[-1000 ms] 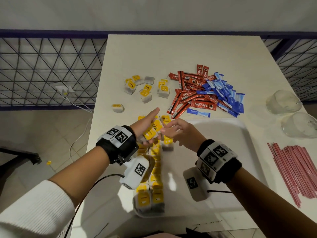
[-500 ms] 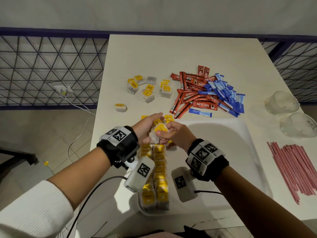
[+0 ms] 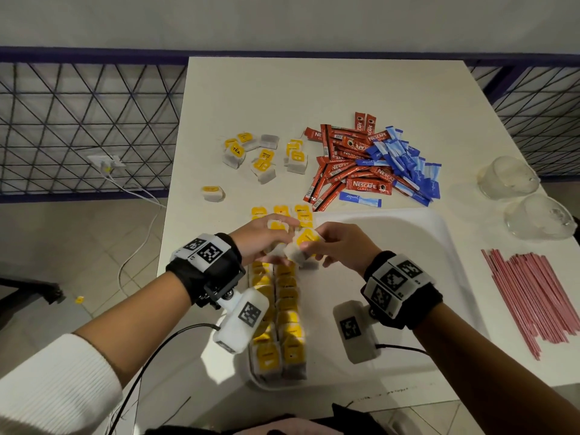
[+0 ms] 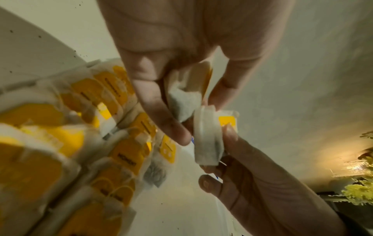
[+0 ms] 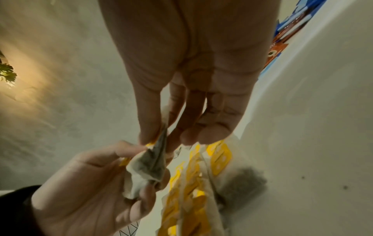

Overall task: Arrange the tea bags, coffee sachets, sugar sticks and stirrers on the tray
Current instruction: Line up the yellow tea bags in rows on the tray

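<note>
Both hands meet above the left part of the white tray. My left hand grips a tea bag with a yellow tag between thumb and fingers. My right hand pinches a second tea bag that touches the first. Two rows of tea bags lie along the tray's left side. Loose tea bags, red coffee sachets, blue sugar sticks and pink stirrers lie on the table.
Two upturned glass cups stand at the table's right edge, behind the stirrers. One lone tea bag lies near the table's left edge. A metal railing and a floor cable lie beyond the left edge.
The hands have closed together above the tray. My right hand, which was reaching in with nothing held, now pinches a tea bag at the left hand's fingers.
</note>
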The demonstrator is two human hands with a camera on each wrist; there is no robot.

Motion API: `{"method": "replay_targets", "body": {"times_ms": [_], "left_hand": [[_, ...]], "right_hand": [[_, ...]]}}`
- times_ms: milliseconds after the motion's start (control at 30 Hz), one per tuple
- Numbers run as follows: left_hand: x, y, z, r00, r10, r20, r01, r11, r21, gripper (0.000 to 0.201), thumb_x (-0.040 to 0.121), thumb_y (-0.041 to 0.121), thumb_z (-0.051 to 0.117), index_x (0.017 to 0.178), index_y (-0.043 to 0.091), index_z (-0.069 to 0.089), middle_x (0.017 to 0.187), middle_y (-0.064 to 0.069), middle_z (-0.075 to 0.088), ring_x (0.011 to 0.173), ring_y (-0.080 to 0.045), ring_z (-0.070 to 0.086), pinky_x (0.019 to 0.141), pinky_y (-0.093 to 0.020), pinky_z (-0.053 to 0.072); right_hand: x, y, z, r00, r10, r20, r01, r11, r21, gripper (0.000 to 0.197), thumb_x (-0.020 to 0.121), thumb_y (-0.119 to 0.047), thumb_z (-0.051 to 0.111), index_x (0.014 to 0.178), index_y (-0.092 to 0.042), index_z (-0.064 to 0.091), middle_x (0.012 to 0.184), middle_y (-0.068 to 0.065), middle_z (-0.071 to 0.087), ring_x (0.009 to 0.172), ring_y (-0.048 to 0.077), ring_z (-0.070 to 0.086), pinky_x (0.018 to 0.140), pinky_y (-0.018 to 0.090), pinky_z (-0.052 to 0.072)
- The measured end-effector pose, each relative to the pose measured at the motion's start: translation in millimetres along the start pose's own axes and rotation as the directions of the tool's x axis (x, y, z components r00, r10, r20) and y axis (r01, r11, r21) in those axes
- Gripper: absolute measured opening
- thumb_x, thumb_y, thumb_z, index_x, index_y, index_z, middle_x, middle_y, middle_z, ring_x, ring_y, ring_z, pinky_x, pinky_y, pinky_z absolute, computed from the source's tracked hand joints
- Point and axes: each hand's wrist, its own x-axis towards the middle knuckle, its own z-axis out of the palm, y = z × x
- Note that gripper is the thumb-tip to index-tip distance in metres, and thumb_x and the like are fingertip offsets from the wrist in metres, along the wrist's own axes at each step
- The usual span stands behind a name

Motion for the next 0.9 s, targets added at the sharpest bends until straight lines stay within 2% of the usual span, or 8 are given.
{"method": "replay_targets", "body": {"times_ms": [100, 200, 400, 600, 667, 733, 833, 900], "left_hand": [[-1, 0, 0, 0.999, 0.031, 0.018, -0.032, 0.998, 0.054, 0.022, 0.089, 0.002, 0.054, 0.094, 0.022, 0.061, 0.083, -0.010, 0.063, 0.072, -0.020, 0.056, 0.063, -0.031, 0.048], [-3, 1, 1, 0.999, 0.020, 0.025, -0.021, 1.000, 0.021, 0.016, 0.091, 0.003, 0.052, 0.094, 0.017, 0.060, 0.070, -0.002, 0.064, 0.053, -0.010, 0.056, 0.059, -0.027, 0.049], [-7, 0, 0, 1.000, -0.003, 0.021, 0.002, 0.999, 0.042, 0.016, 0.093, 0.004, 0.050, 0.106, 0.010, 0.058, 0.070, -0.003, 0.058, 0.050, -0.010, 0.053, 0.045, -0.021, 0.049], [-9, -3, 0, 1.000, -0.026, -0.005, 0.026, 0.999, 0.026, 0.021, 0.093, 0.004, 0.049, 0.113, 0.009, 0.055, 0.076, -0.004, 0.057, 0.052, -0.011, 0.057, 0.053, -0.023, 0.056], [-10, -4, 0, 0.999, -0.037, -0.017, 0.037, 0.999, -0.003, 0.018, 0.094, 0.005, 0.047, 0.109, 0.010, 0.057, 0.079, -0.004, 0.059, 0.054, -0.009, 0.061, 0.057, -0.023, 0.057], [-11, -4, 0, 0.999, -0.044, -0.024, 0.043, 0.998, -0.047, 0.016, 0.096, 0.010, 0.047, 0.107, 0.009, 0.058, 0.083, -0.005, 0.063, 0.058, -0.008, 0.065, 0.064, -0.022, 0.058], [-14, -5, -1, 0.999, -0.031, -0.019, 0.029, 0.996, -0.082, 0.019, 0.098, 0.017, 0.043, 0.102, 0.010, 0.060, 0.083, -0.005, 0.066, 0.063, -0.008, 0.067, 0.069, -0.024, 0.058], [-15, -5, 0, 1.000, -0.012, -0.029, 0.011, 0.999, -0.041, 0.020, 0.098, 0.020, 0.042, 0.096, 0.015, 0.062, 0.078, -0.002, 0.067, 0.061, -0.009, 0.067, 0.064, -0.025, 0.059]], "right_hand": [[-3, 3, -8, 0.999, 0.028, 0.039, -0.024, 0.996, -0.090, 0.016, 0.082, -0.016, 0.068, 0.071, -0.016, 0.056, 0.064, -0.002, 0.057, 0.044, -0.004, 0.052, 0.047, 0.009, 0.044], [-5, 6, -14, 0.994, 0.058, 0.097, -0.036, 0.977, -0.210, 0.017, 0.082, -0.022, 0.068, 0.070, -0.022, 0.056, 0.064, -0.004, 0.057, 0.050, 0.001, 0.051, 0.051, 0.011, 0.044], [4, 12, -10, 0.953, 0.171, 0.249, -0.025, 0.866, -0.499, 0.020, 0.082, -0.027, 0.068, 0.071, -0.023, 0.052, 0.064, -0.004, 0.054, 0.057, 0.007, 0.048, 0.055, 0.016, 0.040], [20, 16, -2, 0.986, 0.070, 0.151, 0.029, 0.817, -0.575, 0.027, 0.080, -0.027, 0.070, 0.063, -0.019, 0.050, 0.063, -0.010, 0.043, 0.070, 0.013, 0.044, 0.064, 0.021, 0.034], [23, 14, -2, 0.991, 0.068, 0.117, 0.012, 0.816, -0.578, 0.018, 0.077, -0.025, 0.073, 0.080, -0.012, 0.061, 0.066, -0.008, 0.043, 0.078, 0.017, 0.045, 0.069, 0.022, 0.035], [26, 11, -2, 0.991, 0.079, 0.111, 0.001, 0.812, -0.584, 0.034, 0.075, -0.026, 0.075, 0.098, -0.006, 0.062, 0.073, -0.005, 0.046, 0.083, 0.017, 0.046, 0.075, 0.023, 0.036], [28, 9, -3, 0.991, 0.048, 0.126, 0.036, 0.805, -0.592, 0.030, 0.073, -0.027, 0.077, 0.091, -0.012, 0.057, 0.072, -0.007, 0.046, 0.083, 0.018, 0.047, 0.077, 0.025, 0.039], [28, 9, -4, 0.989, 0.029, 0.145, 0.061, 0.815, -0.576, 0.027, 0.074, -0.026, 0.076, 0.088, -0.010, 0.060, 0.069, -0.008, 0.045, 0.082, 0.017, 0.047, 0.075, 0.023, 0.039]]}}
